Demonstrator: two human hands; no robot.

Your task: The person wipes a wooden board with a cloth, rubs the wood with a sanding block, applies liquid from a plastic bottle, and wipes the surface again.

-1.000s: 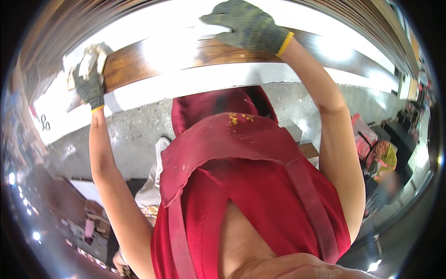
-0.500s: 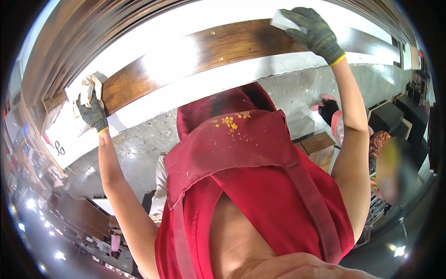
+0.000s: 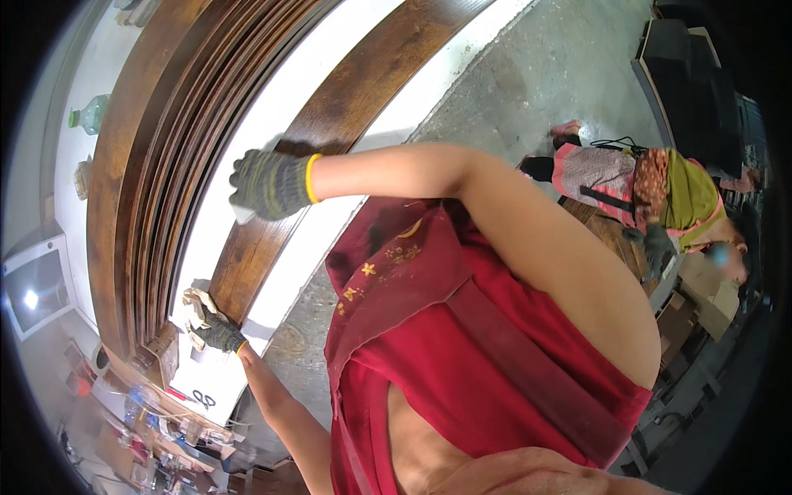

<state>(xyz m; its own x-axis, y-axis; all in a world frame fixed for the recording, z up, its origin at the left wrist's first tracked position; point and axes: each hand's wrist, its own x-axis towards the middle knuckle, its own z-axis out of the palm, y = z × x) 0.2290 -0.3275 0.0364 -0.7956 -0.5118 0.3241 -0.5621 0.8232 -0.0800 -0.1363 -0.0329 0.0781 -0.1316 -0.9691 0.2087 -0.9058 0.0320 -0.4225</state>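
A long dark brown wooden plank [image 3: 355,91] lies on a white tabletop [image 3: 264,107]. My right hand [image 3: 272,183], in a dark knitted glove with a yellow cuff, is over the plank's near part, fingers closed. A corner of a white block [image 3: 243,214] shows beneath it; the rest is hidden by the glove. At the plank's near left end is my left hand [image 3: 219,332], gloved alike. Its fingers are closed on a crumpled cream cloth [image 3: 196,312].
Several brown planks [image 3: 153,181] stand in a row along the left. Scissors [image 3: 204,398] and a red pen-like item [image 3: 176,394] lie near the table's end. A green bottle [image 3: 92,114] is far left. At right, another person [image 3: 606,177] is by cardboard boxes [image 3: 681,318].
My right hand has swept along the plank from its far right part toward my left hand, keeping the white block. My view has turned leftward. The left hand still holds the cloth.
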